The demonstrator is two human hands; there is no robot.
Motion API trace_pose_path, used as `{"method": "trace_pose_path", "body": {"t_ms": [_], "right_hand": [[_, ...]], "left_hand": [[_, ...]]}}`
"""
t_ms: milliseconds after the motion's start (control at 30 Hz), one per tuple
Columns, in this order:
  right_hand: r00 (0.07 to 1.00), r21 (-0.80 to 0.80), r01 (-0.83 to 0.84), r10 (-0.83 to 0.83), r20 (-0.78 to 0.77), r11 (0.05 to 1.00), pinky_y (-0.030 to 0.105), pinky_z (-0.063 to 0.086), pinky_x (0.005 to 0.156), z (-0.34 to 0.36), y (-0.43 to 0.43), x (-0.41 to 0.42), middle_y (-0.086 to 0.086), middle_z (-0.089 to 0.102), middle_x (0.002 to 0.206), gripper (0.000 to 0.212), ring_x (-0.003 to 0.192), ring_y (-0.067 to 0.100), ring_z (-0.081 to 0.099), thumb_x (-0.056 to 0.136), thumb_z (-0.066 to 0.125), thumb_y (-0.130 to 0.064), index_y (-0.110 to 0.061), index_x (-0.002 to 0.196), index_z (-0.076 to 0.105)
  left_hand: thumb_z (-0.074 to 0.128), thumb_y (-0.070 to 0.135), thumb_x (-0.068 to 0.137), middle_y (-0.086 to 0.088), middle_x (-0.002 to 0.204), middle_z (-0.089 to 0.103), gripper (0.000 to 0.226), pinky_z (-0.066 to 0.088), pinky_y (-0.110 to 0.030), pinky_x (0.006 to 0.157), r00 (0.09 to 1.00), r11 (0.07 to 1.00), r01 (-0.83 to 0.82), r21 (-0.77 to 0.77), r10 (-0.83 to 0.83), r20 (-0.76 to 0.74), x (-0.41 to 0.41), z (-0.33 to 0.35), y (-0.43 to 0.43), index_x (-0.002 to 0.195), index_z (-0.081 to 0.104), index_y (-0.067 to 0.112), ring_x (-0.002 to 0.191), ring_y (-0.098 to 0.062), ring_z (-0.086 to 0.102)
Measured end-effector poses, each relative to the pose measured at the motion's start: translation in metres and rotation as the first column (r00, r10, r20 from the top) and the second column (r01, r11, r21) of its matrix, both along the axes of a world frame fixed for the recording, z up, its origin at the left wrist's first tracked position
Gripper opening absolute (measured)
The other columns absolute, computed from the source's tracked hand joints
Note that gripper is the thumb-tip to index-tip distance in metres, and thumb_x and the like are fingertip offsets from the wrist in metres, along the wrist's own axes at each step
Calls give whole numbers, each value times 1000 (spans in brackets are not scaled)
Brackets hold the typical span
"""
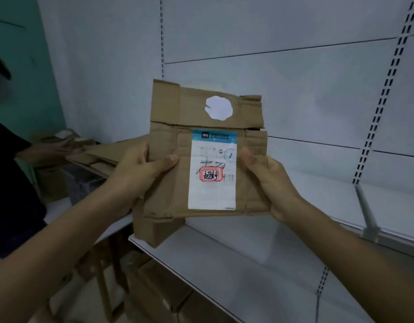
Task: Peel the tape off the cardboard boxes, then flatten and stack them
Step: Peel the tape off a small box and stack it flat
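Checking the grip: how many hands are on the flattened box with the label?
2. The left hand grips its left edge, the right hand its right edge; fingers behind the flattened box are hidden.

A: Where does the camera sit?
B: On the person's head. It is one wide-angle view, facing forward and slightly down along both forearms.
A: How near?
B: Close, at arm's length. The left hand (140,176) and right hand (271,185) hold a flattened box (164,190) mid-frame.
A: Facing what?
B: The white back panel (294,89). The shelf (224,264) shows its front left corner below centre, and its front edge runs off toward the lower right.
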State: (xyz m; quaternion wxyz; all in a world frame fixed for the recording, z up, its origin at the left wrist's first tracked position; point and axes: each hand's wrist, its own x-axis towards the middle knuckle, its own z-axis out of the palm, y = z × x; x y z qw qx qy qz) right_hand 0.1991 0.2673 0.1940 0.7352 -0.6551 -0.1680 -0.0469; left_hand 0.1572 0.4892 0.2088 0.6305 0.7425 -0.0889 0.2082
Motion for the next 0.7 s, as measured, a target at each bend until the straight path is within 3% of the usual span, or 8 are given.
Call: {"method": "trace_pose_path", "body": {"t_ms": [133,200,333,467,567,600,667,700], "right_hand": [[998,-45,60,-60,-2,997,26,59,62,4,34,30,0,76,90,23,79,17,73,80,74,-16,-15,102,68],[990,-64,141,-142,-14,988,24,58,58,13,41,62,-2,76,84,14,73,14,73,83,72,-13,-17,96,68],[936,9,348,-346,-57,938,24,58,54,45,37,149,10,72,101,23,64,11,71,82,74,-11,-7,104,67],[925,-136,325,-344,-163,936,17,49,40,68,48,231,12,70,103,26,46,8,65,84,73,-14,-4,103,60],[940,-345,246,-310,-143,906,15,49,44,63,78,283,10,67,97,52,63,11,64,83,74,-21,2,123,49],[935,-497,276,-349,-58,823,18,53,58,55,89,304,12,65,110,64,80,15,65,81,76,-29,0,129,44],[892,-817,413,-358,274,403,36,48,91,34,101,338,14,48,137,95,118,28,53,77,76,-47,-8,145,23],[865,-844,477,-302,401,246,43,41,100,24,104,349,14,39,145,100,128,31,43,77,73,-51,-14,150,15]], "left_hand": [[56,23,92,20,82,68,11,49,-9,52,999,988,10,157,-15,30,48,5,32,99,58,31,68,6,66],[56,31,92,15,94,65,31,50,-10,55,998,974,63,217,-59,-26,75,6,44,121,49,28,69,5,65],[55,40,90,5,116,55,72,45,-28,84,999,940,-36,341,38,1,128,3,71,149,15,28,101,-12,57],[59,46,87,4,126,50,58,43,-23,84,998,845,-53,532,57,10,175,-10,102,137,39,26,110,-12,52],[55,39,91,6,134,49,43,40,-17,85,998,675,5,738,44,-47,208,-16,122,131,46,28,114,-6,46],[52,47,87,8,132,50,46,41,-20,89,997,605,-4,796,64,-43,217,-19,126,130,47,30,113,-6,47],[44,62,79,11,126,54,54,41,-25,94,996,540,-43,841,93,-8,233,-24,133,125,50,35,109,-6,50],[46,62,83,14,123,54,46,40,-18,92,996,544,-54,838,94,3,237,-27,133,122,51,38,107,-4,49]]}}
